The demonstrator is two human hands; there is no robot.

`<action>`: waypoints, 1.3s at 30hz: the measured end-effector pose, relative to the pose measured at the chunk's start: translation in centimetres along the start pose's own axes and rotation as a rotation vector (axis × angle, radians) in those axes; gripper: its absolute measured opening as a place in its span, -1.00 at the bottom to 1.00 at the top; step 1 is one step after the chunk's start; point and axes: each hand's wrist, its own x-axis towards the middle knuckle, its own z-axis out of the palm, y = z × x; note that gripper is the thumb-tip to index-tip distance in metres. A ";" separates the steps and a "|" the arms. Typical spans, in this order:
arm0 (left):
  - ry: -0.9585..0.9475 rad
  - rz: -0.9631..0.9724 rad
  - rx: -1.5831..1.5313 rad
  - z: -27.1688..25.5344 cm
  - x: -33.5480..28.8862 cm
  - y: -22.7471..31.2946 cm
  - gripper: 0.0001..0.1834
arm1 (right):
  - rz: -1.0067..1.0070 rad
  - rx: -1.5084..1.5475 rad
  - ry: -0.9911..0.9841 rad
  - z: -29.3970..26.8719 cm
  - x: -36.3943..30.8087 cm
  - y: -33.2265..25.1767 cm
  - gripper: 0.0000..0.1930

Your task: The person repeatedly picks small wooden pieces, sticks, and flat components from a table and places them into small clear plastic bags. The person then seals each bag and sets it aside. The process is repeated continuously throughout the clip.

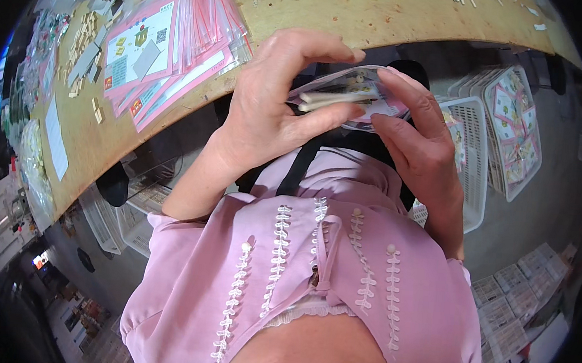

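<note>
A clear plastic bag (376, 125) with pink edging is spread at its mouth in front of my lap. Inside it are a printed card and small light round pieces. My left hand (259, 102) is curled at the bag's left side. Its thumb lies along a few pale wooden sticks (323, 100) at the opening, and the index finger arches above, apart from the thumb. The other left fingers are hidden. On the bag's right side, my right hand (426, 127) grips the edge between thumb and fingers.
A wooden table (357, 14) curves across the top. Pink-edged bags (211, 24), printed cards (139, 43) and small wooden blocks (81, 42) lie on its left part. White baskets (471, 160) of packed bags stand at right, with crates (103, 219) beneath the table at left.
</note>
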 end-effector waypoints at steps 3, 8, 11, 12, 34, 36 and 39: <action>0.104 0.083 -0.145 0.1 -0.4 -1.1 -0.39 | 0.010 0.024 0.014 -0.2 -0.4 0.4 -0.88; 0.116 -0.054 0.038 -1.7 -0.9 -2.3 -0.65 | 0.049 0.075 0.026 0.1 -2.2 1.7 -0.90; 0.059 -0.069 0.061 -2.2 1.2 -1.6 -0.77 | 0.124 0.049 -0.009 -0.1 -2.3 2.0 -0.94; 0.098 -0.042 0.138 -2.3 1.8 -1.4 -0.78 | 0.102 -0.029 -0.041 0.0 -1.6 2.2 -0.94; -0.476 0.024 0.929 -3.2 42.5 -20.6 -0.57 | 0.322 0.161 0.128 -1.6 -5.7 7.8 -0.94; -0.574 -0.085 0.864 -3.2 44.0 -21.0 -0.62 | 0.335 0.174 0.126 -1.9 -5.5 8.3 -0.94; -0.701 -0.030 0.918 -4.0 45.2 -21.3 -0.73 | 0.336 0.188 0.111 -1.9 -5.1 9.1 -0.92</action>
